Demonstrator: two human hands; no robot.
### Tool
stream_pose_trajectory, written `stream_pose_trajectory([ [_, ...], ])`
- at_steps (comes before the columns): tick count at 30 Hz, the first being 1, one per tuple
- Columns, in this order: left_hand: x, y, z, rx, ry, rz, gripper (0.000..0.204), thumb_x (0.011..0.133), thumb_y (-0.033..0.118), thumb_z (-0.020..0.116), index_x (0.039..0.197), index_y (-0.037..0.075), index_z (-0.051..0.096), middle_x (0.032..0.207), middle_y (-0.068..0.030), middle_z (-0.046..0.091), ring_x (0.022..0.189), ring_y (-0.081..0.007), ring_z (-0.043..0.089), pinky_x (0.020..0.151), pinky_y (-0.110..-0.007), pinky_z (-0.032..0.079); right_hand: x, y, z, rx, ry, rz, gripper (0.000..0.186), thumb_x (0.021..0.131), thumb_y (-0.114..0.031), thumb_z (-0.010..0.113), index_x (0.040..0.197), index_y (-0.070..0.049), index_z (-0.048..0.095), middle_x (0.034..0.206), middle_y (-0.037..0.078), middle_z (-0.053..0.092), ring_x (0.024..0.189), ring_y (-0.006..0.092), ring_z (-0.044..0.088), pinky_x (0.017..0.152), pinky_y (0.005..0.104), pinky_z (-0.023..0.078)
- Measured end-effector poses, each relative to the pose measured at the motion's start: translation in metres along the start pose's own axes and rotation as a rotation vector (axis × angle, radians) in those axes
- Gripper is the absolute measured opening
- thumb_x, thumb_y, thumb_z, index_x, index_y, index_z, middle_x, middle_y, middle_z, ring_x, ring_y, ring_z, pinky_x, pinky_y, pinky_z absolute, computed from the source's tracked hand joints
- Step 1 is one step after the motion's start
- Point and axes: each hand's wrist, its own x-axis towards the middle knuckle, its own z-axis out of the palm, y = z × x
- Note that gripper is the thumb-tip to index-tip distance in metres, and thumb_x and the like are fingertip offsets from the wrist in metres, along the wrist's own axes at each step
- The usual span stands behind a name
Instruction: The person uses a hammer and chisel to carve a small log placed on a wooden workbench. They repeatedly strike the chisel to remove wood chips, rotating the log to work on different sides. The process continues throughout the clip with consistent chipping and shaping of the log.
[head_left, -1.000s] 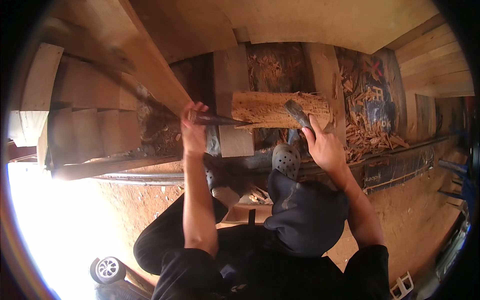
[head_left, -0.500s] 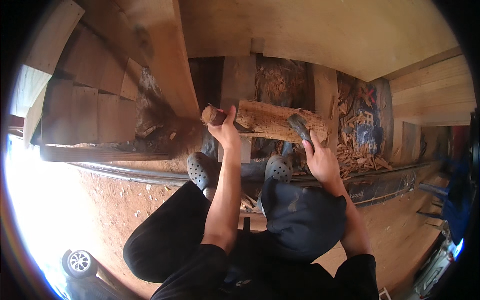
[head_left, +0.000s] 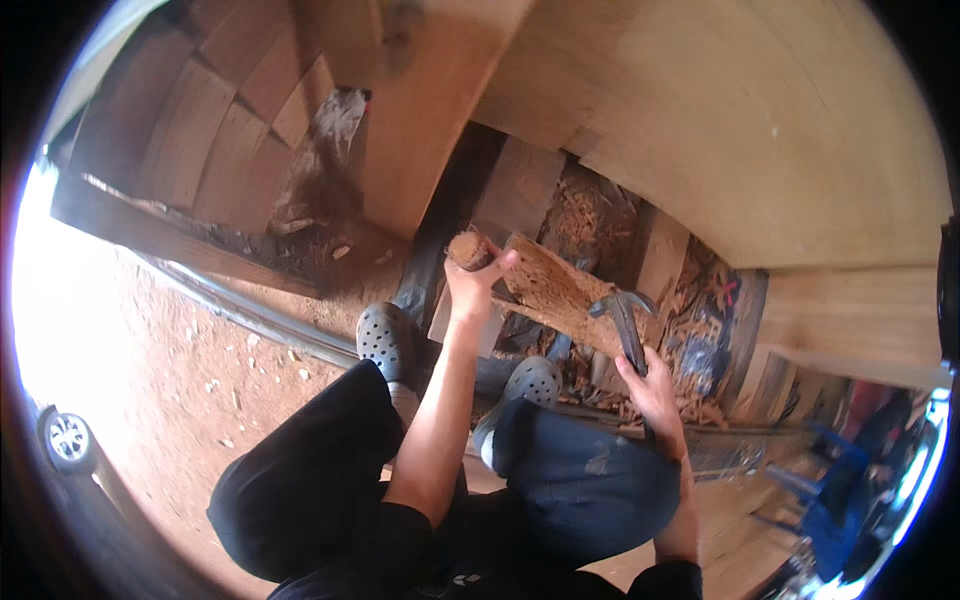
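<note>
My left hand (head_left: 474, 290) is closed around a thick round wooden handle (head_left: 467, 250) with a frayed end facing up; what lies below the fist is hidden. Its thumb sticks out to the right, over the end of a rough, chipped wooden board (head_left: 560, 286). In my right hand (head_left: 655, 386) is a dark claw hammer (head_left: 627, 318), gripped by its handle. The hammer's head appears over the board's right end, and I cannot tell whether they touch.
Wood chips (head_left: 690, 345) lie around the board. Large wooden panels (head_left: 740, 130) stand at the far side, and a thick plank (head_left: 440, 110) rises at left. My feet in grey clogs (head_left: 388, 342) are close below the board. A blue chair (head_left: 830, 490) stands at right.
The view has turned, so the scene looks tilted. The hammer has swung more upright in my right hand, showing its head. My left hand keeps its hold on the wooden handle.
</note>
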Motion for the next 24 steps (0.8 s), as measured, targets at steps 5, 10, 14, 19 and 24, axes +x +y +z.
stream_pose_trajectory([
  [5,-0.002,-0.01,0.006,-0.07,0.148,0.02,0.025,0.065,-0.004,0.075,0.071,0.006,0.052,0.062,-0.0007,0.055,0.052,-0.0105,0.05,0.049,-0.025,0.04,0.004,-0.05,-0.011,0.006,-0.048,-0.008,0.037,0.084,-0.029,0.066,0.104,0.001,0.057,0.068,0.004,0.057,0.059,0.011,0.051,0.056,0.0288,0.042],
  [10,-0.002,-0.004,0.008,0.024,0.157,-0.003,0.022,0.065,-0.006,0.071,0.068,0.005,0.053,0.062,-0.0006,0.055,0.052,-0.0103,0.051,0.049,-0.024,0.04,-0.004,-0.135,-0.018,-0.232,-0.11,-0.382,0.043,0.085,-0.035,0.062,0.108,0.002,0.056,0.085,0.018,0.064,0.08,0.0265,0.063,0.075,0.0336,0.047],
  [14,-0.005,0.005,0.014,-0.048,0.18,-0.023,0.019,0.065,-0.006,0.069,0.079,0.004,0.059,0.071,-0.001,0.06,0.062,-0.0107,0.056,0.056,-0.025,0.044,-0.015,-0.191,-0.006,-0.364,-0.144,-0.661,0.041,0.085,-0.026,0.063,0.115,0.0,0.053,0.092,0.02,0.064,0.089,0.0282,0.065,0.078,0.0359,0.048],
  [19,-0.008,0.011,0.013,-0.114,0.157,-0.034,0.022,0.066,-0.003,0.07,0.085,0.001,0.063,0.081,-0.0042,0.065,0.074,-0.0135,0.06,0.069,-0.028,0.049,-0.015,-0.22,0.009,-0.527,-0.262,-0.736,0.05,0.086,-0.018,0.06,0.132,-0.006,0.046,0.121,0.022,0.055,0.113,0.0342,0.055,0.092,0.0383,0.044],
  [24,-0.007,0.004,0.008,0.018,0.149,0.014,0.03,0.064,-0.003,0.07,0.092,0.0,0.063,0.087,-0.0037,0.067,0.081,-0.014,0.06,0.076,-0.029,0.048,-0.015,-0.227,0.015,-0.524,-0.293,-0.792,0.05,0.086,-0.019,0.06,0.132,-0.005,0.046,0.124,0.021,0.053,0.115,0.0325,0.053,0.094,0.0357,0.043],
])
